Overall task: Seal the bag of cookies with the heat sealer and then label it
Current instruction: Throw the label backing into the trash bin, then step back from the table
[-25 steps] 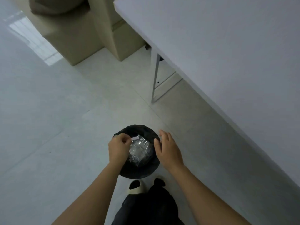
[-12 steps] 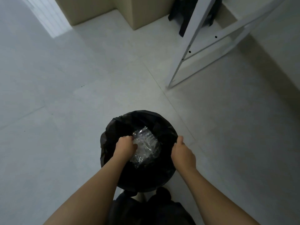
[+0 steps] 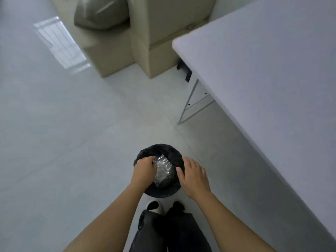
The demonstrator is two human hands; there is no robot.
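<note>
A small round bin with a black liner (image 3: 154, 150) stands on the floor in front of my feet. Crumpled clear plastic (image 3: 163, 170) lies inside it. My left hand (image 3: 144, 170) is over the bin's left side, fingers curled at the edge of the plastic; whether it grips the plastic or the liner I cannot tell. My right hand (image 3: 193, 176) hovers over the bin's right rim with fingers loosely spread and nothing in it. No cookie bag, heat sealer or label shows.
A white table (image 3: 263, 79) fills the right side, its white leg frame (image 3: 192, 104) beneath. Beige upholstered furniture (image 3: 145, 42) with a cushion (image 3: 101, 13) stands at the back. Pale tiled floor (image 3: 63, 133) spreads to the left. My legs and shoes (image 3: 163, 224) are below the bin.
The view has risen and pulled back, so the bin looks smaller and the tabletop is in sight again. My right hand has lifted off the bin's rim and opened.
</note>
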